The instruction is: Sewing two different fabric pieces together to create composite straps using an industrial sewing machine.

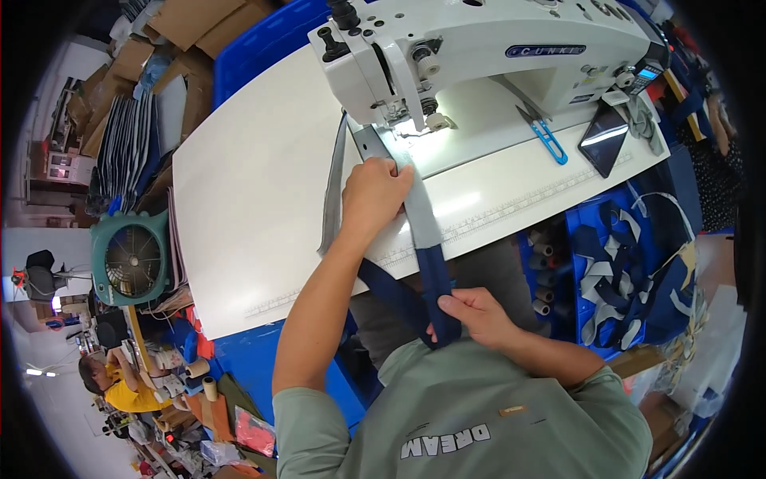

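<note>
A white sewing machine [511, 52] stands on the white table, its lit needle area over a fabric strip [420, 215], grey at the upper part and navy below. My left hand [377, 195] is closed on the grey part just in front of the presser foot. Lower down, near my body, my right hand [479, 318] pinches the navy part between thumb and fingers. The navy length folds back there and runs up to the left, under my left forearm. A second grey edge of fabric [333, 191] hangs left of the needle area. The stitching point itself is partly hidden.
Blue-handled thread snips [549, 144] and a dark phone [603, 140] lie on the table [255, 160] to the right. A blue bin [574, 263] holds navy and grey strips. Left are a green fan [132, 259] and a person in yellow [132, 391].
</note>
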`<state>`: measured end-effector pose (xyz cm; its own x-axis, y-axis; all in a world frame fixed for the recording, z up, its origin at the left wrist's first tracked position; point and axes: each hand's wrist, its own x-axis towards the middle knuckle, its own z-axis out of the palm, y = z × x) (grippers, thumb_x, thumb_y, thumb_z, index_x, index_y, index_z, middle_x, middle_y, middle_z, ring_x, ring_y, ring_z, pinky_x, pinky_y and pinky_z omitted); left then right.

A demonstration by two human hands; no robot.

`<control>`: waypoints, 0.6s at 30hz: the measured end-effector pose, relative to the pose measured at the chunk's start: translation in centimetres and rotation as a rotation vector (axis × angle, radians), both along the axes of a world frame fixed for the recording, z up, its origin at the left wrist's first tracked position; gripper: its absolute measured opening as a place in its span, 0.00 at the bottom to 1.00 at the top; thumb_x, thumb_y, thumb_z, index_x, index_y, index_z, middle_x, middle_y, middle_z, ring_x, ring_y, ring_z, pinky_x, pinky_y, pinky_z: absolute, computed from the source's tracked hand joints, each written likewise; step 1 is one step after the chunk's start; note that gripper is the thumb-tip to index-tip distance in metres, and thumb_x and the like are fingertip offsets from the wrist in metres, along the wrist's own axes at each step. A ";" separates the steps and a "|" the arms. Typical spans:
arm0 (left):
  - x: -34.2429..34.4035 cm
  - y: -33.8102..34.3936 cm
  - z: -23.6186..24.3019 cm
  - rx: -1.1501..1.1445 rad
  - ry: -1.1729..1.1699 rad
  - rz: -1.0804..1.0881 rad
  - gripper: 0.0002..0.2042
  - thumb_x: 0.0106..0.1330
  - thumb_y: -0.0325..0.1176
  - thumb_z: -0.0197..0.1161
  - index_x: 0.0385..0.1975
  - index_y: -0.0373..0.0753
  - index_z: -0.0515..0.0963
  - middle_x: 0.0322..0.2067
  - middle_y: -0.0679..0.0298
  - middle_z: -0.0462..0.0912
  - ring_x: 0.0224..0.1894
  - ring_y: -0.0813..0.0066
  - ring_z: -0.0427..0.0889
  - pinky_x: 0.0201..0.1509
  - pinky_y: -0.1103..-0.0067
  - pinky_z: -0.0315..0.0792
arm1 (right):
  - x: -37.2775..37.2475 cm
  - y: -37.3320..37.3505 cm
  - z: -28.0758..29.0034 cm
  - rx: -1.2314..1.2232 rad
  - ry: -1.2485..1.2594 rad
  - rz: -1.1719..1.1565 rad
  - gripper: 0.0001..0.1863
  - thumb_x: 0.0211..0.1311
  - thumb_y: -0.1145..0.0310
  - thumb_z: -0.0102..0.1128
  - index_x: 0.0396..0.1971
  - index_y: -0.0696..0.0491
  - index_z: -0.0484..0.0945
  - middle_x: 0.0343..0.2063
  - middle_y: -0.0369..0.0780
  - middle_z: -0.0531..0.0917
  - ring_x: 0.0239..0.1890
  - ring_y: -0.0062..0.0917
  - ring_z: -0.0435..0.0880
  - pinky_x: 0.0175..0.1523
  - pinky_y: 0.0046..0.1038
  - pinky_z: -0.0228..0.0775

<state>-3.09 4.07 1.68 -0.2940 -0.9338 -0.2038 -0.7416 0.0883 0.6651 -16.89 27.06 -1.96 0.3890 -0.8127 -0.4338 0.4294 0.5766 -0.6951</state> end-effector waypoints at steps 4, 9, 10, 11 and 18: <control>-0.1 -0.1 0.2 -0.001 -0.012 0.013 0.20 0.67 0.42 0.63 0.19 0.30 0.79 0.14 0.58 0.81 0.14 0.71 0.82 0.22 0.74 0.76 | 0.3 -1.0 0.5 -0.024 0.036 0.018 0.19 0.81 0.61 0.49 0.44 0.62 0.83 0.33 0.40 0.88 0.36 0.21 0.86 0.46 0.26 0.80; -0.1 -0.2 0.4 0.004 -0.086 0.021 0.18 0.64 0.43 0.62 0.20 0.33 0.81 0.19 0.51 0.83 0.27 0.51 0.85 0.39 0.61 0.79 | 0.6 -1.9 0.5 -0.001 -0.007 -0.033 0.19 0.81 0.61 0.49 0.40 0.62 0.82 0.33 0.44 0.88 0.35 0.25 0.87 0.47 0.28 0.80; -0.1 -0.3 0.4 0.005 -0.078 0.024 0.18 0.64 0.43 0.62 0.20 0.33 0.81 0.19 0.51 0.83 0.27 0.51 0.85 0.39 0.61 0.79 | 0.7 -2.2 0.4 -0.001 0.001 -0.030 0.19 0.81 0.61 0.49 0.40 0.62 0.82 0.33 0.44 0.88 0.35 0.25 0.87 0.47 0.28 0.80; 0.0 -0.4 0.4 -0.002 -0.079 0.033 0.18 0.64 0.44 0.62 0.21 0.33 0.82 0.19 0.50 0.83 0.28 0.50 0.85 0.39 0.60 0.79 | 0.8 -2.4 0.3 -0.023 -0.010 -0.050 0.18 0.81 0.62 0.49 0.40 0.61 0.82 0.33 0.43 0.88 0.36 0.25 0.87 0.47 0.28 0.79; 0.1 -2.1 -0.5 -0.040 -0.020 0.022 0.21 0.70 0.41 0.62 0.18 0.30 0.77 0.14 0.56 0.80 0.14 0.69 0.82 0.22 0.73 0.75 | 0.9 -3.3 -1.1 -0.061 0.050 -0.097 0.17 0.81 0.63 0.50 0.41 0.61 0.82 0.33 0.42 0.87 0.36 0.23 0.86 0.47 0.26 0.78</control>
